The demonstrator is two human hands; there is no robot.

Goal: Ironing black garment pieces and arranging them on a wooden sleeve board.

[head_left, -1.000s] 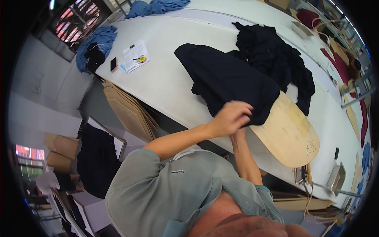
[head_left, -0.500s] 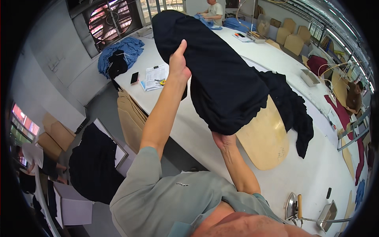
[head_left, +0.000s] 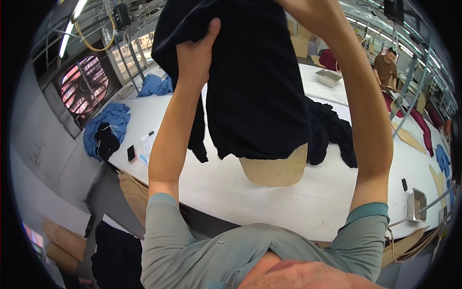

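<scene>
A dark navy knit garment point(head_left: 255, 91) is pulled over a tan flat forming board point(head_left: 276, 172), whose rounded end sticks out below the hem. My left hand point(head_left: 195, 60) grips the garment along its left side, thumb on the front and fingers hidden behind the cloth. At the top edge, my right hand point(head_left: 310, 12) is raised beside the garment's upper right; its fingers run out of the picture. Dark sleeves hang on both sides, the right one reaching down to the white table point(head_left: 231, 192).
Blue garments point(head_left: 113, 120) lie heaped at the table's left end, near a phone point(head_left: 131, 153) and papers point(head_left: 148, 141). Metal trays point(head_left: 417, 204) stand at the right and far side. A co-worker point(head_left: 386, 70) stands at the back right. Brown boards point(head_left: 131, 190) lean below the table's left edge.
My right hand has left the lower hem and moved up to the top right of the garment. The garment and board have turned more upright. My view has tilted up.
</scene>
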